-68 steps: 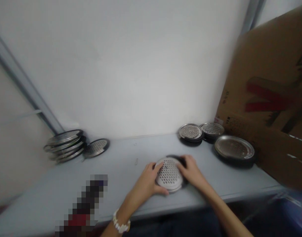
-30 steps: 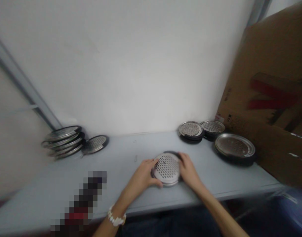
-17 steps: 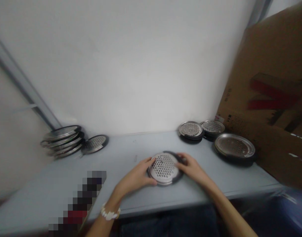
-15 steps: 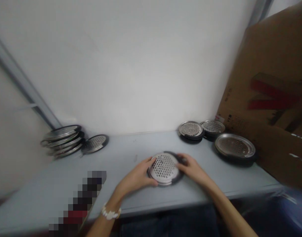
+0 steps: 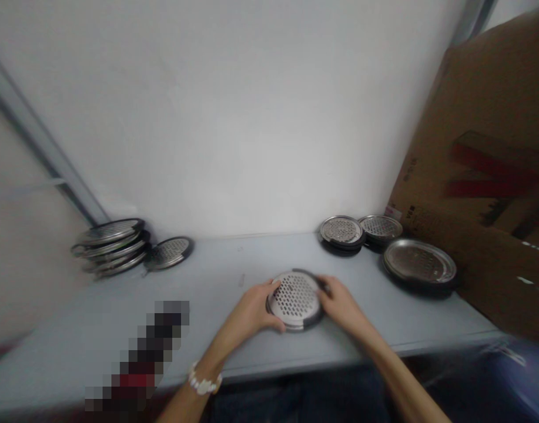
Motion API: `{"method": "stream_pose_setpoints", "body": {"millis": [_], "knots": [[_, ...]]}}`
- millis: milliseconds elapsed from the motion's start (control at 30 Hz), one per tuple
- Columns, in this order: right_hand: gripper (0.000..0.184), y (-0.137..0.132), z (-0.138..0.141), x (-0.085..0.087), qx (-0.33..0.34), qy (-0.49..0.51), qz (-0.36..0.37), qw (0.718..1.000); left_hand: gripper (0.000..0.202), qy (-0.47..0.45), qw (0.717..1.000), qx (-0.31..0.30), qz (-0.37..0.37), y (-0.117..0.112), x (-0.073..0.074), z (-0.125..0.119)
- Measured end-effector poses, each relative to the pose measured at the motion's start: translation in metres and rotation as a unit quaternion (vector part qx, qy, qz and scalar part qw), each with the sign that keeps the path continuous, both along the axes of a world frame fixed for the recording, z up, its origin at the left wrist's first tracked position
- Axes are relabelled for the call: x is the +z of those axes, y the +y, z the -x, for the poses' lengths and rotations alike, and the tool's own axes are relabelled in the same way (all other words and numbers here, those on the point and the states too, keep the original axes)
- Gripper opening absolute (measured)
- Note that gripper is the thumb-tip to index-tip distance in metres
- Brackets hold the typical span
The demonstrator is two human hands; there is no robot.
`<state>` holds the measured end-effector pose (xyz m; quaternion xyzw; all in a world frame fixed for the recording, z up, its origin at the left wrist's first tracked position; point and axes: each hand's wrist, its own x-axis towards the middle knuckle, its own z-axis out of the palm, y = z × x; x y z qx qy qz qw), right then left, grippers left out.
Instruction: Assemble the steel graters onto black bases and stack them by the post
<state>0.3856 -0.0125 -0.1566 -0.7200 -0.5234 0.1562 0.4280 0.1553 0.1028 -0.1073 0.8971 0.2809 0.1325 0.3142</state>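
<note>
A metal disc (image 5: 295, 298), its face pierced with slots, is held between two bare hands near the front edge of the grey surface (image 5: 220, 276). Its left side is clasped by the left grip (image 5: 254, 308), thumb along the near rim; its right side is grasped by the right grip (image 5: 340, 302). The disc has been turned: dark banding is seen at its near right edge, where bright metal was shown a second ago. The tall stack (image 5: 114, 249) and loose disc (image 5: 170, 254) at left have been left in place, as have the middle stack (image 5: 342, 232), far stack (image 5: 381, 229) and large disc (image 5: 421, 264) at right.

Part of the disc's right rim is covered by the right grip, and its underside is hidden; whether it is lifted or resting cannot be told. The forearms are cut off below the bracelet (image 5: 204, 382) and at lower right. A patch (image 5: 141, 358) at lower left is pixelated beyond recognition. The cardboard box (image 5: 485, 147) is cropped by the frame, its print blurred, and a bluish shape (image 5: 511, 376) beneath cannot be made out.
</note>
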Motion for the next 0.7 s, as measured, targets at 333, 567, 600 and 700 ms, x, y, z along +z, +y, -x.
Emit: {"method": "stream_pose_setpoints", "body": {"millis": [333, 567, 600, 700], "knots": [[0.04, 0.002, -0.001, -0.004, 0.011, 0.009, -0.007, 1.0, 0.13, 0.07, 0.996, 0.039, -0.028, -0.026, -0.014, -0.008], [0.042, 0.004, -0.004, -0.003, 0.018, 0.004, -0.014, 1.0, 0.116, 0.026, 0.998, 0.016, -0.047, -0.017, -0.017, -0.009], [0.042, 0.003, -0.004, -0.002, 0.021, 0.004, -0.015, 1.0, 0.113, 0.022, 0.999, 0.012, -0.047, -0.016, -0.015, -0.007], [0.044, 0.001, -0.005, 0.001, 0.031, 0.005, -0.016, 0.999, 0.112, 0.017, 0.999, -0.004, -0.029, -0.015, -0.012, -0.003]]}}
